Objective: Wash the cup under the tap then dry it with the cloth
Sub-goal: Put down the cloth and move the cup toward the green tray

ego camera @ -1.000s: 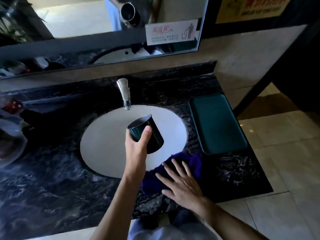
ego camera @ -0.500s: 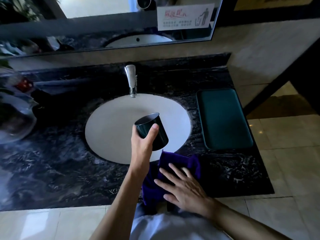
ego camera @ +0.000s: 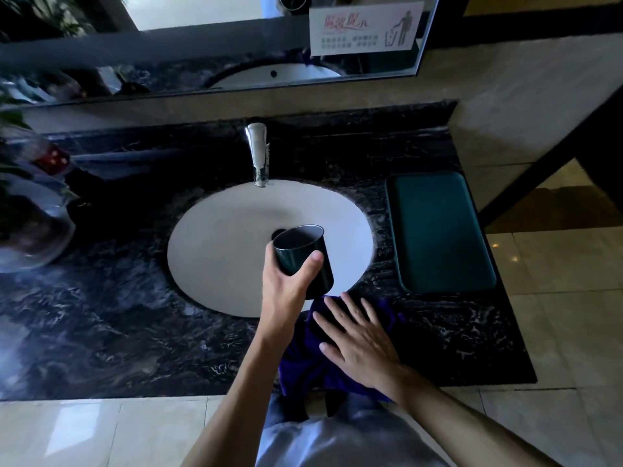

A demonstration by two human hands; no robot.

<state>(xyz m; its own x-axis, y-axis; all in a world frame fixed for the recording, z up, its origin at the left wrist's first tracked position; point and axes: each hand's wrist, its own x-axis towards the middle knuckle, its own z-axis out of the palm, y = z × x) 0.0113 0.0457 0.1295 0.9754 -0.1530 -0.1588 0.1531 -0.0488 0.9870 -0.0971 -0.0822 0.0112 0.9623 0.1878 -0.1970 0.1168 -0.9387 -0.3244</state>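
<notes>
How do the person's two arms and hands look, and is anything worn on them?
Both forearms are bare as far as the picture shows; no sleeve reaches them. The left hand and the right hand carry no glove, and I see no ring, watch or bracelet. The fingernails look short and unpainted.

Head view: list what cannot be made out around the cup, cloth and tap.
- Cup: its lower side is covered by the left hand; wet or dry cannot be told.
- Cloth: the middle lies under the right hand.
- Tap: no stream shows; too small to be sure.
- Sign: print too small to read.
</notes>
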